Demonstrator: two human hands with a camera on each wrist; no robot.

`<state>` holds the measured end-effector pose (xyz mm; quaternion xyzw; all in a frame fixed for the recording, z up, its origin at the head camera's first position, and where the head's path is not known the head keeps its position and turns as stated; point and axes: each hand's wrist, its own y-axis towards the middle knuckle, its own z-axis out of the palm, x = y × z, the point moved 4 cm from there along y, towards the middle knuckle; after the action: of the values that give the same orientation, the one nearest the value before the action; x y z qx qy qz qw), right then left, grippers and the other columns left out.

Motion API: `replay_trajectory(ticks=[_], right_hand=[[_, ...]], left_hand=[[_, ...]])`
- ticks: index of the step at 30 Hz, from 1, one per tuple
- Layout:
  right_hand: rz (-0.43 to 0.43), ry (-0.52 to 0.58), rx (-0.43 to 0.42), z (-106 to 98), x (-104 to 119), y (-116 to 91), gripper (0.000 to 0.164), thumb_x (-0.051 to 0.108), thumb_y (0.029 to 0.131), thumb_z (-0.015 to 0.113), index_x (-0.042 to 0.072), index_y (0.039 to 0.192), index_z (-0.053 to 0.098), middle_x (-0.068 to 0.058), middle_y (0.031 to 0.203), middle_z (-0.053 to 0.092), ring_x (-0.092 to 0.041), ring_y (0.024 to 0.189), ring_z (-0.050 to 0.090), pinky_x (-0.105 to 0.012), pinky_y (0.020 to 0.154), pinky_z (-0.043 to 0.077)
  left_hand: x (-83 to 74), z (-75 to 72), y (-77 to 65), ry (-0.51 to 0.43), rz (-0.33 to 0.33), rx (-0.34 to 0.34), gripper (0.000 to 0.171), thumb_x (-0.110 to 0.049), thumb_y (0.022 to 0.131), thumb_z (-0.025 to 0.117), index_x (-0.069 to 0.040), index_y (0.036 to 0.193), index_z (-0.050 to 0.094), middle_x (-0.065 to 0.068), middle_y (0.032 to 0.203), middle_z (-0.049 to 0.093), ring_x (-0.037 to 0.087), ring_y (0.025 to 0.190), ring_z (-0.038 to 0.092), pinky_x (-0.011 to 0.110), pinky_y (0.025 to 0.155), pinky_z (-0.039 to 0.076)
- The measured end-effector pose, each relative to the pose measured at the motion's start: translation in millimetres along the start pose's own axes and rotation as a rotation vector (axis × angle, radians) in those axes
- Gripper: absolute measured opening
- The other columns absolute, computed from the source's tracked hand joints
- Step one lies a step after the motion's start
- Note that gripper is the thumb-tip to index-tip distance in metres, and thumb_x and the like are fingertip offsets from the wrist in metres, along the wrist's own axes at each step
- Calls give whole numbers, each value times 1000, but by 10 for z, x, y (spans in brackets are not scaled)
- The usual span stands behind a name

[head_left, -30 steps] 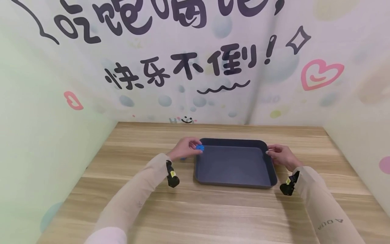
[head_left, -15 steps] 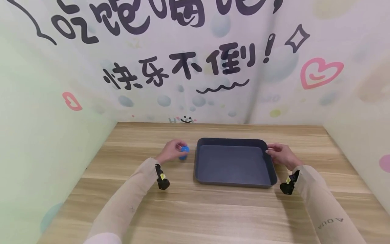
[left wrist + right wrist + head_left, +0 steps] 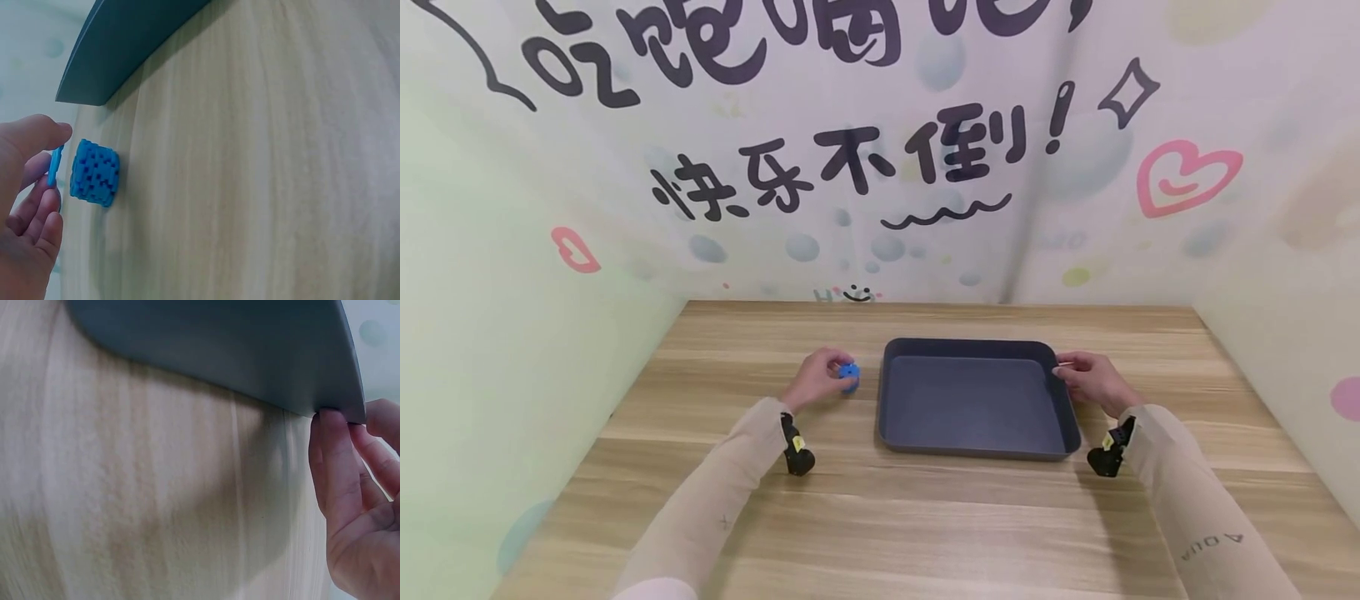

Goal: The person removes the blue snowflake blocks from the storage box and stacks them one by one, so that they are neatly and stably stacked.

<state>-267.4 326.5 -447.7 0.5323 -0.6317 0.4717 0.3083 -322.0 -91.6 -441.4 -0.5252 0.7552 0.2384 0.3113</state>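
Note:
In the head view my left hand (image 3: 817, 377) is to the left of the tray, with a blue notched piece (image 3: 850, 372) at its fingertips. Seen from the left wrist, thumb and fingers pinch this thin blue piece (image 3: 55, 164) just above a stack of blue notched pieces (image 3: 95, 173), with a small gap between. The stack stands on the table. My right hand (image 3: 1096, 385) grips the right rim of a dark, shallow rectangular baking tray (image 3: 973, 408). From the right wrist, the thumb lies on one side of the tray wall (image 3: 250, 350) and fingers on the other.
A light wood-grain table (image 3: 925, 525) lies under everything. A patterned backdrop (image 3: 865, 242) with dark lettering rises behind the table's far edge, and a pale side wall (image 3: 1285, 350) stands at the right.
My left hand, a blue piece at its fingertips a second ago at the tray's left rim, has moved left to the blue stack. The right hand and the tray stay put.

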Motion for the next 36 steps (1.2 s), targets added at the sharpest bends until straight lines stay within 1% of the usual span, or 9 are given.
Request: replay_trajectory(ticks=[3,9,17,27,31,36], right_hand=[[-2,1,-3,1,-1,2,49,15,87,55,-11,125,37,1,86,55,-6,70,50,-24,63,48],[-1,1,-4,3,-1,-2,49,15,88,55,-11,125,37,1,86,55,-6,69,50,-24,62,48],[11,-19,-11,-10,-5,2,48,16,88,55,-9,125,38,-3,90,55,-8,71,50,-24,63,47],[-5,5,-2,6,-14,-2,49,15,88,55,-10,125,37,2,85,53,-6,69,48,-24,61,47],[-5,3,-1,10,-3,-11,49,15,88,55,-10,126,36,1,86,53,-6,69,49,-24,62,47],[-1,-5,-2,9,7,-15,50,16,88,55,-10,126,36,-2,89,55,-7,71,50,-24,63,47]], left_hand=[[18,7,-8,8,16,-19,34,-11,72,72,1,101,61,11,97,58,25,89,53,35,77,45],[53,26,-24,10,20,-41,33,-11,71,73,0,100,62,10,95,57,24,88,53,35,77,44],[77,57,-52,-13,27,-51,33,-11,72,72,-1,102,61,8,94,54,23,88,52,33,78,44],[92,94,-68,-21,54,-79,32,-10,73,70,0,102,61,10,96,54,24,90,52,35,80,43],[96,94,-71,-31,60,-92,31,-10,73,70,1,101,61,11,93,54,25,88,52,35,79,44],[101,93,-70,-45,62,-93,32,-10,73,70,2,102,61,11,93,54,25,88,53,35,78,44]])
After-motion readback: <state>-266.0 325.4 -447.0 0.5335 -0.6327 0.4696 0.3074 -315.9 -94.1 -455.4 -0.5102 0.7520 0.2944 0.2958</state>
